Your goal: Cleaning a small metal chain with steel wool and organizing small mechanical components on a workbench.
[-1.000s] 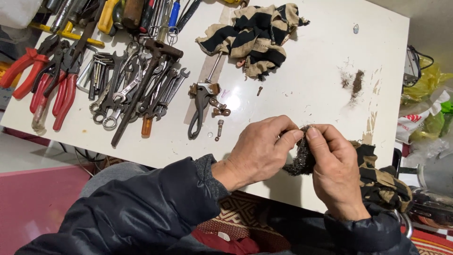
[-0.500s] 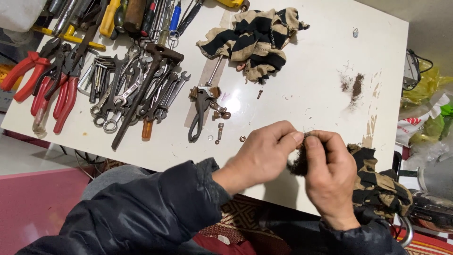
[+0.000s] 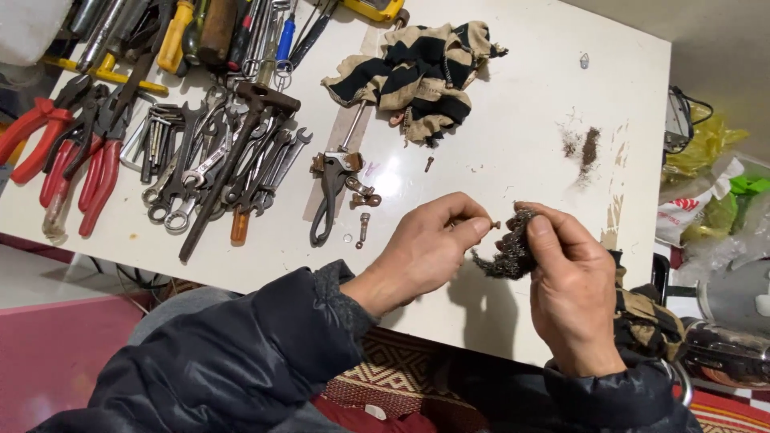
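- White tabletop, seen from above, carries the whole work area; a patch of dark rust-coloured dust lies toward its far right.
- Far left: I see a crowded spread of tools, with red-handled pliers at the left edge and a fan of wrenches beside them.
- Centre: dark pliers lie with their handles pointing near, loose bolts just beside them, and a striped black-and-tan cloth bunched farther back.
- My left hand hovers over the near edge of the table; thumb and forefinger are pressed together, pinching a small screw by its shank.
- My right hand is just beside it, fingers curled and closed around a wad of steel wool, which meets the screw's tip.
- Handling, as I judge it: the screw is light, rigid and easily dropped, so it is best held well along the shank between two fingertips.
- The steel wool looks soft, springy and prone to shedding; a loose grip around its bulk should do, with bare skin kept off stray strands.
- A second striped cloth sits under the right wrist at the table's near right corner.
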